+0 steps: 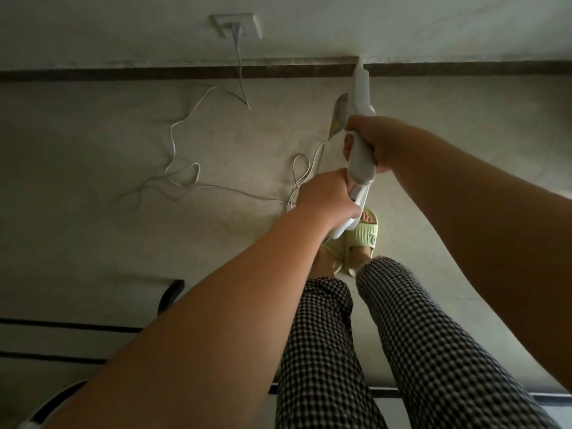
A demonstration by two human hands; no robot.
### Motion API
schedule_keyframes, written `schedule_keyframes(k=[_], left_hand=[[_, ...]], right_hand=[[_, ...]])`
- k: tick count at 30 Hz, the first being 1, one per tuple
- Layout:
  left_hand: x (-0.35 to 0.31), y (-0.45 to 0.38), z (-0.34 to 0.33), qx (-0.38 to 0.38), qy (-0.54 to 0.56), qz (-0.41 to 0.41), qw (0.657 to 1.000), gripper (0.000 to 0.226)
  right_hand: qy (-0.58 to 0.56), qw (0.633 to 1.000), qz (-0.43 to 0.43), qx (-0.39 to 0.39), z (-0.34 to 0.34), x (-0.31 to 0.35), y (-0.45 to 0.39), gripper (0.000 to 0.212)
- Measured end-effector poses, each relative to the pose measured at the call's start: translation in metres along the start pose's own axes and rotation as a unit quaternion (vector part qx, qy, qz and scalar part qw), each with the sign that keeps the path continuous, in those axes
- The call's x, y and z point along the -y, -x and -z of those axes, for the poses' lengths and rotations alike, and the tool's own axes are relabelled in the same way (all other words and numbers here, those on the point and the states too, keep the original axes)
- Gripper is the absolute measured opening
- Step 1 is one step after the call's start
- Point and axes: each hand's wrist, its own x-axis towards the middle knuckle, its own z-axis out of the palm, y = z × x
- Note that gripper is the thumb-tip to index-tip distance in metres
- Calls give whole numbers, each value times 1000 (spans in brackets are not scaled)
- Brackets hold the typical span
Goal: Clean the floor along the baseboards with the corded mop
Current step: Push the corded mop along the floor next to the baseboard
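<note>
Both hands (349,181) around presumably mop (360,162)

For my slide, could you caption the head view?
Both hands grip the corded mop, its tip at the baseboard.

mop (360,162) head hidden at the baseboard (185,71), dark round object (54,400) cut off bottom-left

- A white corded mop (360,159) is seen held at an angle, its narrow front end reaching the dark baseboard (185,72).
- Its white cord (185,168) is strewn in loose loops over the pale floor (93,150) and is run up to a wall socket (236,26).
</note>
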Motion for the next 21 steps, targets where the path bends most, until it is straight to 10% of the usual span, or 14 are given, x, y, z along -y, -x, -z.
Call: schedule_keyframes(k=[21], left_hand=[[16, 3, -2, -21, 83, 5, 996, 38]], right_hand=[[55, 997, 40, -33, -27, 1, 12, 15]])
